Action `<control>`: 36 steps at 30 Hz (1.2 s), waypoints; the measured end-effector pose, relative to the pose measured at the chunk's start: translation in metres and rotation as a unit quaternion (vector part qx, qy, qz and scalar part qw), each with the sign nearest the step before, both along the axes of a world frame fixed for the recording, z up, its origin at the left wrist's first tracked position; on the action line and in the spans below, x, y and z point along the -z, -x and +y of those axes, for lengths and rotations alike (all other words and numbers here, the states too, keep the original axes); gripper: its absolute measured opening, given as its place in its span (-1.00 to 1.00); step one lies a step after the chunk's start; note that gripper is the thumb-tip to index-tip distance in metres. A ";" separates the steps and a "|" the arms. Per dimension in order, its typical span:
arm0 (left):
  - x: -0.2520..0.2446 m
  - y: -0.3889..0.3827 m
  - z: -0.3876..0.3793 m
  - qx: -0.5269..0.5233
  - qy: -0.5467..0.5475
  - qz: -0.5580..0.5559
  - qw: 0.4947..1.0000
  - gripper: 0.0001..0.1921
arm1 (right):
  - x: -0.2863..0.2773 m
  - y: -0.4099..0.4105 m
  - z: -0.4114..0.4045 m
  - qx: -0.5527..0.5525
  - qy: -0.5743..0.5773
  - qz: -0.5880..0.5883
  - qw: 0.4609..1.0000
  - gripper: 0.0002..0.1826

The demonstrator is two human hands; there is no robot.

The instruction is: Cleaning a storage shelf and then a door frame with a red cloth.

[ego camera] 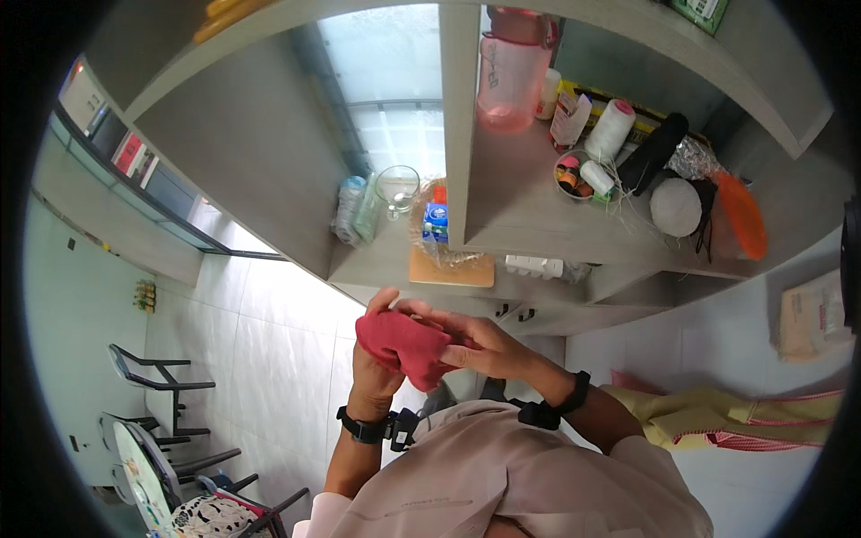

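A bunched red cloth [407, 343] is held up in front of my chest, between both hands. My left hand [380, 373] supports it from below and the left, and its fingers are partly hidden behind the fabric. From the right, my right hand [494, 346] grips the cloth's edge, thumb on the near side. Beyond the hands stands a grey wooden shelf unit [397, 269]. On its lower shelf lie a tan board [451, 270] and a blue packet [435, 220]. A white power strip [535, 265] is to their right.
The right compartment holds a pink plastic bottle [512, 81], a white thread cone [610, 129], a small tub of spools [575, 176] and an orange disc [740, 215]. A glass cup [397, 189] stands at left. Chairs [165, 385] and a round table [141, 474] are at lower left; yellow fabric [706, 417] hangs right.
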State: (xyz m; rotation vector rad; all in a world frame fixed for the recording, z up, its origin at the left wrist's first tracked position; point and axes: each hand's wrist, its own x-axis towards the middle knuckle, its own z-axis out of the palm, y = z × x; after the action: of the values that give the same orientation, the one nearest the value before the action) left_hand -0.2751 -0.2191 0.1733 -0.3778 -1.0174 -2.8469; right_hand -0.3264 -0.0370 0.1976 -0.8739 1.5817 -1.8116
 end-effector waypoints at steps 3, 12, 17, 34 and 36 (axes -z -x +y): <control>-0.010 0.006 0.003 0.012 -0.095 -0.153 0.984 -0.57 | 0.012 -0.001 0.000 0.061 -0.016 -0.051 0.997 -0.55; -0.010 -0.006 0.018 0.008 -0.115 -0.219 0.969 -0.55 | 0.004 -0.010 0.010 0.273 -0.058 0.160 0.947 -0.70; 0.006 0.001 0.014 -0.059 0.204 -0.151 0.965 -0.47 | -0.003 -0.022 0.019 0.276 -0.080 0.276 0.917 -0.71; -0.031 -0.006 0.015 -0.122 0.148 -0.094 0.977 -0.39 | 0.007 -0.018 0.026 0.167 0.117 -0.308 0.929 -0.66; -0.020 -0.010 0.002 -0.153 0.175 -0.109 0.966 -0.43 | 0.007 -0.011 0.030 0.239 0.124 -0.231 0.935 -0.73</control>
State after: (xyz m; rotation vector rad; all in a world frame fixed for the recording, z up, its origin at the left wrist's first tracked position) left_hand -0.2651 -0.2168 0.1928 0.0712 -1.4817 -2.4677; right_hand -0.3155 -0.0074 0.1911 -0.1211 1.3427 -2.3768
